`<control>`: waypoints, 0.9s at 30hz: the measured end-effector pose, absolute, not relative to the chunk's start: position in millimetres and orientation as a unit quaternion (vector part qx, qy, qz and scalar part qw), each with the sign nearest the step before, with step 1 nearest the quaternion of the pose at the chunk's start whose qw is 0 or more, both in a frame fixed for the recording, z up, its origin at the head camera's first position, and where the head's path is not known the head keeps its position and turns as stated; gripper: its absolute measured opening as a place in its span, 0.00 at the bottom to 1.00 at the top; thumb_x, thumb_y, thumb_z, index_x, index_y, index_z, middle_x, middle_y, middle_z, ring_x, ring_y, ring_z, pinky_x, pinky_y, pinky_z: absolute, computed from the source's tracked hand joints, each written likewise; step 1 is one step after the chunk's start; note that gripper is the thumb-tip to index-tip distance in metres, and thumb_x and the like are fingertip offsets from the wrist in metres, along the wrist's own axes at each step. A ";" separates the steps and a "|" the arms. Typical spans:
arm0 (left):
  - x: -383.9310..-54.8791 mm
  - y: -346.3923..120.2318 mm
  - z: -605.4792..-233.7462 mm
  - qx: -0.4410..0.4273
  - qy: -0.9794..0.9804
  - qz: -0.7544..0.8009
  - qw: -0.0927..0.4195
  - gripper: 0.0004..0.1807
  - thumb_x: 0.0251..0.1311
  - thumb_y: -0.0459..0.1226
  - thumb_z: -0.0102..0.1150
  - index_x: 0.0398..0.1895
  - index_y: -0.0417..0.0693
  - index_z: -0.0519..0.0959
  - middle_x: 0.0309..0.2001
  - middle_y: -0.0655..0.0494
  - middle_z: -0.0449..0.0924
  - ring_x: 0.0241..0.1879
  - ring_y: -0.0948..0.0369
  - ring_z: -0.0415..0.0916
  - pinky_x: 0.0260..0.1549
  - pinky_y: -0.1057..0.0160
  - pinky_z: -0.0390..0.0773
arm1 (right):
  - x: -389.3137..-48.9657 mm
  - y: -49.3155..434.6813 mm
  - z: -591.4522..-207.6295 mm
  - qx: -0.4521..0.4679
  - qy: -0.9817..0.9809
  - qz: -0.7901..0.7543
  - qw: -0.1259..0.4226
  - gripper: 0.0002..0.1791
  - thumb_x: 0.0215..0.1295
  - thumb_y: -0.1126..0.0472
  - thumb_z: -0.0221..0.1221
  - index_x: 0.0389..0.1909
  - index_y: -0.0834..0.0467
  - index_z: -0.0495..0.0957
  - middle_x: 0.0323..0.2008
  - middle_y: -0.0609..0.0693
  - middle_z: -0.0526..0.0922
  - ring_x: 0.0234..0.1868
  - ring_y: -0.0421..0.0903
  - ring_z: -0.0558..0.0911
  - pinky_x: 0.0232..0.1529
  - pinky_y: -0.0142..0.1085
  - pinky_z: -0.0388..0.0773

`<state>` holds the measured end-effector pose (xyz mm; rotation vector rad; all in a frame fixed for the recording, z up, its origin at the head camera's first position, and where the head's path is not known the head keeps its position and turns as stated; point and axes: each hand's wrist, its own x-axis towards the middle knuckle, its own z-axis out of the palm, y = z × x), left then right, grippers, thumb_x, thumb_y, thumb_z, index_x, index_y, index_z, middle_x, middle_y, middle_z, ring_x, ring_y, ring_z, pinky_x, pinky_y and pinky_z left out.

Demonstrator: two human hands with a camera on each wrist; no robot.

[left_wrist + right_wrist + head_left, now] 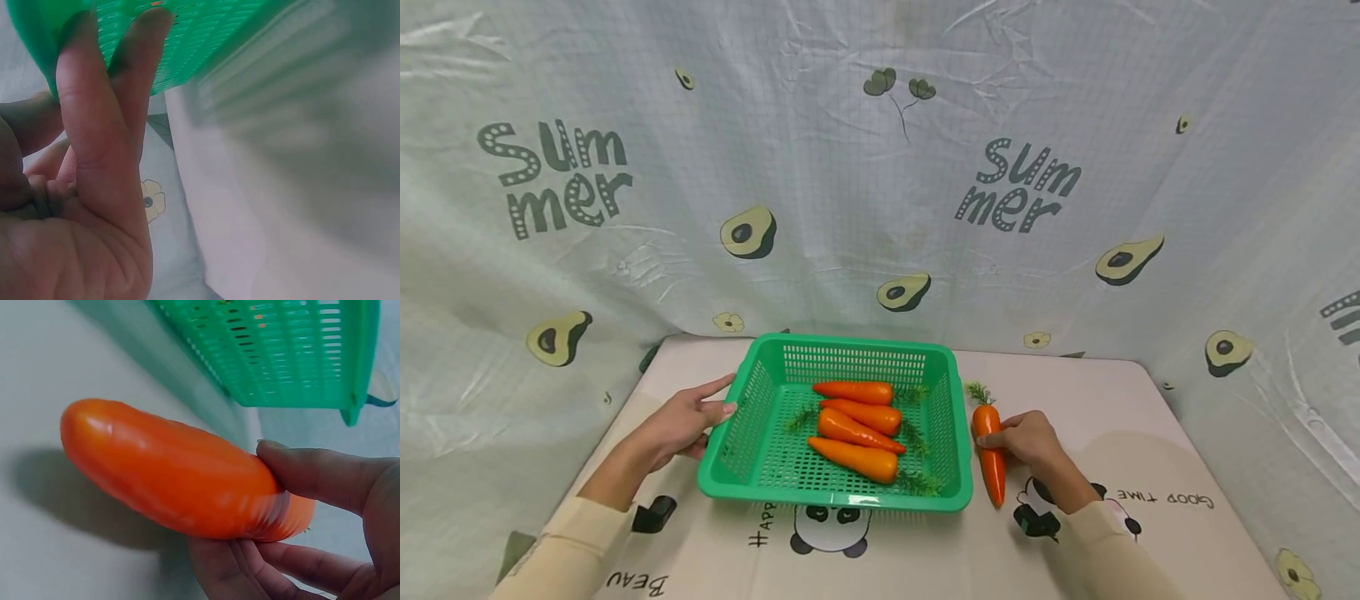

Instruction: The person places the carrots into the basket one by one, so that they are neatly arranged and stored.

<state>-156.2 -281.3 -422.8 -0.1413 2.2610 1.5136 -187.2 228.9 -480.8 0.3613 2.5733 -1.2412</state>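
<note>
A green plastic basket [835,497] with slotted walls stands on the table, and several orange carrots [854,457] with green tops lie in it. My left hand [679,425] holds the basket's left rim, thumb on the rim and fingers against the outer wall [206,37]. To the right of the basket, my right hand [1033,442] grips a single carrot [993,467] between thumb and fingers. Its leafy top points away from me and its tip toward me. In the right wrist view this carrot [162,469] appears slightly above the table, with its shadow beneath.
The pale table [1120,417] carries printed pandas and lettering. Behind it and at both sides hangs a light sheet [820,167] printed with avocados and "summer".
</note>
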 end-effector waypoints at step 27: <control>-155.6 -280.9 -422.3 -0.057 0.816 0.539 0.202 0.38 0.82 0.40 0.47 0.86 0.50 0.42 0.45 0.46 0.89 0.25 0.57 0.87 0.26 0.56 0.86 | -183.3 229.8 -428.4 0.080 0.844 -0.513 0.132 0.27 0.59 0.62 0.74 0.54 0.75 0.80 0.41 0.63 0.88 0.31 0.48 0.90 0.37 0.44 0.90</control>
